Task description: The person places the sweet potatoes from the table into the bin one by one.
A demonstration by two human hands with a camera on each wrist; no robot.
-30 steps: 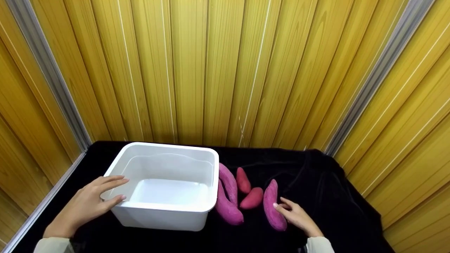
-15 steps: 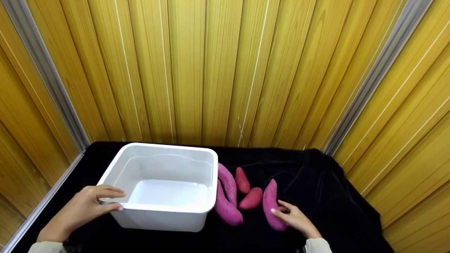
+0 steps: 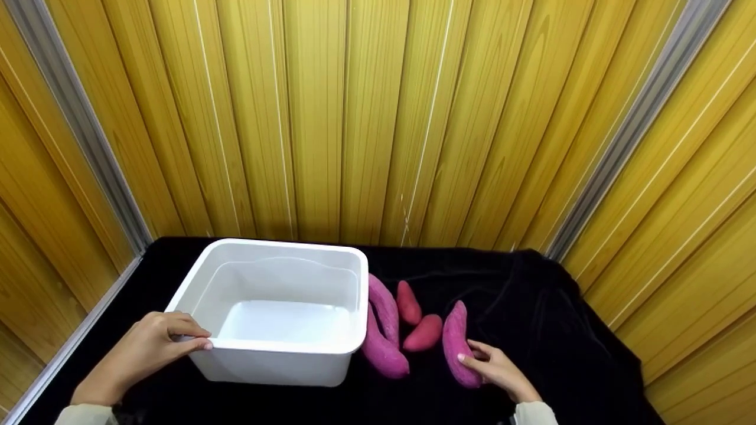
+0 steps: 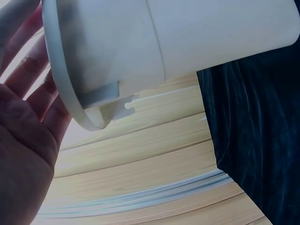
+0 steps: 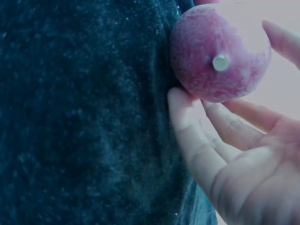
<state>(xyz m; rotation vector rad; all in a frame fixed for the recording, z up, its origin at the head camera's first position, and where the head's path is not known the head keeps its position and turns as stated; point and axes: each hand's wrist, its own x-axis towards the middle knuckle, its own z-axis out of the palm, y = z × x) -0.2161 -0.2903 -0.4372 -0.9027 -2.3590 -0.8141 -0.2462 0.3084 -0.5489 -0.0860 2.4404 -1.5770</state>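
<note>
A white plastic tub [image 3: 277, 369] stands at the left of the black cloth. My left hand [image 3: 139, 351] grips its front-left corner, thumb outside and fingers over the rim. From the left wrist view, those fingers lie beside the tub's rim [image 4: 57, 61]. A purple sweet potato [image 3: 455, 339] lies on the cloth to the right. Around its near end are the thumb and fingers of my right hand [image 3: 499, 369]. The right wrist view shows the end of this sweet potato [image 5: 201, 65], with a pale round spot on it, between thumb and fingers.
Two more purple sweet potatoes [image 3: 384, 354] lie against the tub's right side. A pair of smaller red sweet potatoes [image 3: 423, 333] sits between them and the held one. Yellow wood-patterned walls [image 3: 378, 130] rise behind and at both sides of the black cloth [image 3: 555, 330].
My left hand has come down onto the tub's rim, and its fingers have closed there. My right thumb and fingers have settled round the sweet potato, which has hardly moved.
</note>
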